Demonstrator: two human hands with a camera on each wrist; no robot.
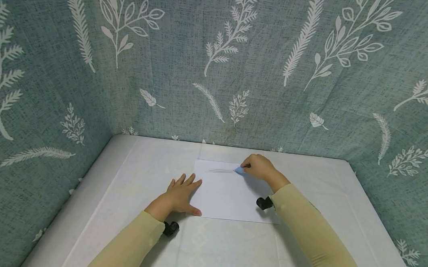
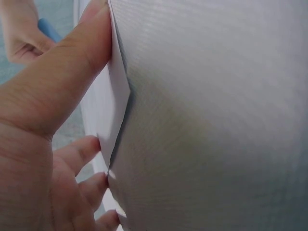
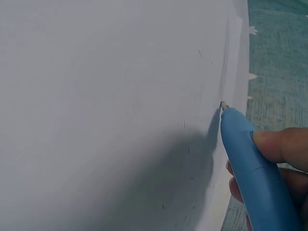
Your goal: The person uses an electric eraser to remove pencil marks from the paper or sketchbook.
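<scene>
A white sheet of paper (image 1: 229, 194) lies on the table, with several thin grey lines (image 1: 217, 170) near its far edge. My right hand (image 1: 259, 167) pinches a thick blue pen-shaped electric eraser (image 3: 255, 178) between thumb and fingers. Its small greyish tip sits at the right end of the lines. Dark crumb-like specks (image 3: 189, 150) dot the paper in the right wrist view. With fingers spread, my left hand (image 1: 179, 196) rests on the sheet's left edge. In the left wrist view its thumb (image 2: 72, 67) lies along the edge, and the paper's corner (image 2: 120, 96) lifts slightly.
The table (image 1: 147, 158) wears a white cloth with fold creases. Green-blue fabric (image 1: 177, 67) with white leaf prints hangs behind it and at both sides. Black wrist devices (image 1: 265, 203) stick out below both sleeves.
</scene>
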